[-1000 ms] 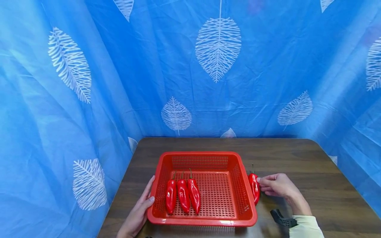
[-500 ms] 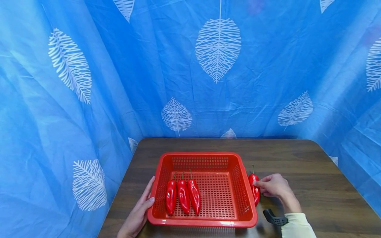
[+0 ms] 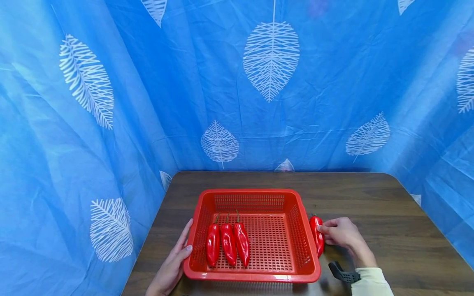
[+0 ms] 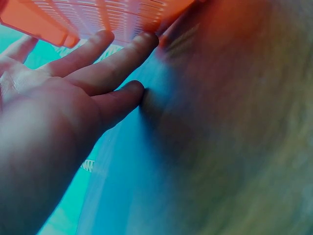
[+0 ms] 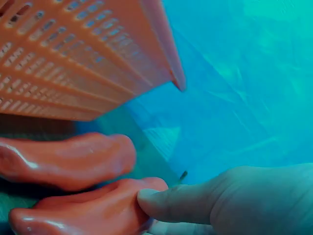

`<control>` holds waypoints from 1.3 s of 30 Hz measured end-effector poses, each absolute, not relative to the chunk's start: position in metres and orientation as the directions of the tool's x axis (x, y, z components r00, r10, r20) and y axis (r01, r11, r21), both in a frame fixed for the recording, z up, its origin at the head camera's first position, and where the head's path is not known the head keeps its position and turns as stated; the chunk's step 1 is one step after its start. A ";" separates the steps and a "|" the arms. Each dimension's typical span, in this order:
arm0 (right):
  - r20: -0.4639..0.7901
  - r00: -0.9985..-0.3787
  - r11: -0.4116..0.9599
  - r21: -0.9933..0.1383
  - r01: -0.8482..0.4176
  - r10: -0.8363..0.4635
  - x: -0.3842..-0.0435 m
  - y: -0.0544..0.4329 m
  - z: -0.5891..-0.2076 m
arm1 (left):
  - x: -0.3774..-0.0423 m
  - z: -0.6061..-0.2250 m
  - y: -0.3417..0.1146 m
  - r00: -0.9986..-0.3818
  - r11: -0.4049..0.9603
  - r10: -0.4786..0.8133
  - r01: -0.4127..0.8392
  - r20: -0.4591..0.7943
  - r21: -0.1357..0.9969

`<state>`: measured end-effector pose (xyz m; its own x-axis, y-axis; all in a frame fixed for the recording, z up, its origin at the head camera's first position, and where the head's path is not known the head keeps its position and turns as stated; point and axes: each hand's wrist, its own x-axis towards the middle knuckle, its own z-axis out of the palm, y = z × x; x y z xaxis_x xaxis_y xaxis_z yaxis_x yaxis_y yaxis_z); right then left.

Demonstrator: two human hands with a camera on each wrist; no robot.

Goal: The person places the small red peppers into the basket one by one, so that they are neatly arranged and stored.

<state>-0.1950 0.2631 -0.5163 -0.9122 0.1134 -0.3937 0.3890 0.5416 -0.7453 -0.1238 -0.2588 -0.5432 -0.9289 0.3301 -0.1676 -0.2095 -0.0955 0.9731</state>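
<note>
Three glossy red chili peppers (image 3: 228, 244) with green stems lie side by side in the left half of a red plastic basket (image 3: 252, 276). My left hand (image 3: 170, 263) rests against the basket's left side with fairly straight fingers. In the left wrist view, fingertips (image 4: 146, 41) meet the slotted wall. Just outside the basket's right wall, my right hand (image 3: 344, 234) pinches a red chili pepper (image 3: 317, 234) near its stem end. The right wrist view shows that held pepper low down, with another red chili pepper (image 5: 73, 159) between it and the basket; the hand's lower fingers are mostly hidden.
A dark wood-grain table (image 3: 363, 189) carries the basket. Blue cloth with white leaf prints (image 3: 272, 61) hangs behind and at both sides. The right wrist wears a black strap (image 3: 344, 273) below a pale sleeve cuff (image 3: 370, 281).
My right hand has come slightly left, from beside the pepper to a pinch on it. The pepper has shifted or tipped slightly. Left hand and basket stay still.
</note>
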 end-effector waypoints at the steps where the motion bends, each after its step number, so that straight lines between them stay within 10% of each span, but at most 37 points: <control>1: -0.398 -0.912 0.532 -0.752 0.389 0.105 -0.194 0.266 -0.516 | -0.124 -0.543 -0.259 -0.929 -0.094 0.328 -0.211 -0.170 0.973; 19: -0.398 -0.917 0.199 -0.902 0.383 -0.036 -0.174 0.312 -0.489 | -0.124 -0.543 -0.259 -0.931 -0.071 0.322 -0.206 -0.173 0.976; 39: -0.182 -0.961 0.267 -0.956 0.122 -0.211 -0.181 0.254 -0.429 | -0.126 -0.543 -0.256 -0.938 -0.058 0.288 -0.215 -0.190 0.975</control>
<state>-0.1806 0.2543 -0.4290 -0.9605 -0.2108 -0.1816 0.1222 0.2668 -0.9560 -0.1260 -0.2561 -0.5434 -0.9384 0.2884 -0.1901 -0.2152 -0.0577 0.9749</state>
